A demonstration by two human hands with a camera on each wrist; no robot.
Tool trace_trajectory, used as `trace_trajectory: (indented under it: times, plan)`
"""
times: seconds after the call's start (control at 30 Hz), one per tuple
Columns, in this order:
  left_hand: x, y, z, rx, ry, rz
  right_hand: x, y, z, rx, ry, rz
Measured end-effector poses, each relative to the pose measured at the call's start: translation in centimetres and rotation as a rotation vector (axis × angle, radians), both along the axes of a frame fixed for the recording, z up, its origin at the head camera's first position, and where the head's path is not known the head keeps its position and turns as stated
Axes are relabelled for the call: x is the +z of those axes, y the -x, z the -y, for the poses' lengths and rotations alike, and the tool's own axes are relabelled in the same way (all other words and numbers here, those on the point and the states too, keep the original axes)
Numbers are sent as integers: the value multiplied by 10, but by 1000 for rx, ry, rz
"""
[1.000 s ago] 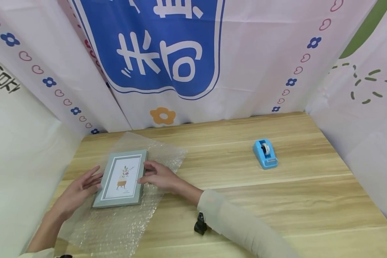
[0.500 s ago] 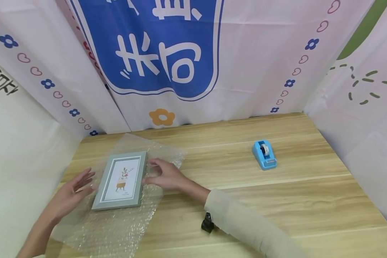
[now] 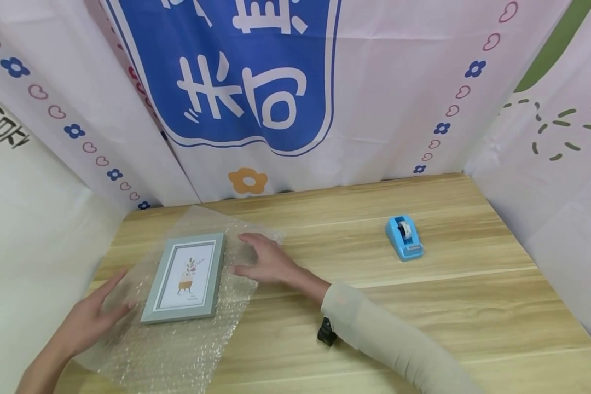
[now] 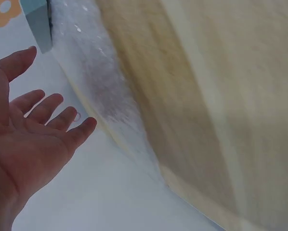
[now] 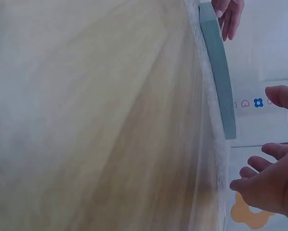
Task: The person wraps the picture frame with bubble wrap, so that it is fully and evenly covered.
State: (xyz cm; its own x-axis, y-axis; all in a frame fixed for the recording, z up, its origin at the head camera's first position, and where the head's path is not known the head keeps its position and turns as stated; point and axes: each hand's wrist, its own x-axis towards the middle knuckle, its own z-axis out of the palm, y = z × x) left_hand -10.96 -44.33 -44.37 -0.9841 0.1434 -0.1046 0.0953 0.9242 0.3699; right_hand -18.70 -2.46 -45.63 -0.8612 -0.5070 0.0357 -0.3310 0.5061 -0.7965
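Observation:
A grey-green picture frame (image 3: 219, 273) with a plant print lies face up on a sheet of clear bubble wrap (image 3: 172, 355), on the left part of the table. To its left, my left hand (image 3: 91, 323) hovers over the wrap with fingers spread and nothing held. On the other side, my right hand (image 3: 268, 260) is apart from the frame, thumb and fingers parted above the wrap. In the left wrist view, a corner of the picture frame (image 4: 37, 24) shows beyond the left hand's thumb. The right wrist view shows the picture frame (image 5: 218, 72) edge-on.
A blue tape dispenser (image 3: 405, 238) with a roll stands on the right part of the wooden table (image 3: 374, 191). Printed cloth (image 3: 374, 109) hangs behind the table and along both sides. A small black device (image 3: 326, 332) sits by the right sleeve.
Both hands have let go of the picture frame and drawn apart, the left hand leftward and down, the right hand to the right. The frame has stayed in place on the wrap.

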Motion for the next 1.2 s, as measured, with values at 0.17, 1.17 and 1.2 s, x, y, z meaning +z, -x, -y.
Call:
trace_trajectory:
  times: [0.17, 1.17, 1.2]
  plan:
    - [-7, -4, 7, -7, 7, 34, -4, 5, -4, -6, -51, -40]
    - [-19, 1, -11, -137, 1, -81, -8, 14, -14, 48, -447, -161]
    - [-19, 1, -13, -141, 8, -94, -8, 14, -17, 48, -449, -160]
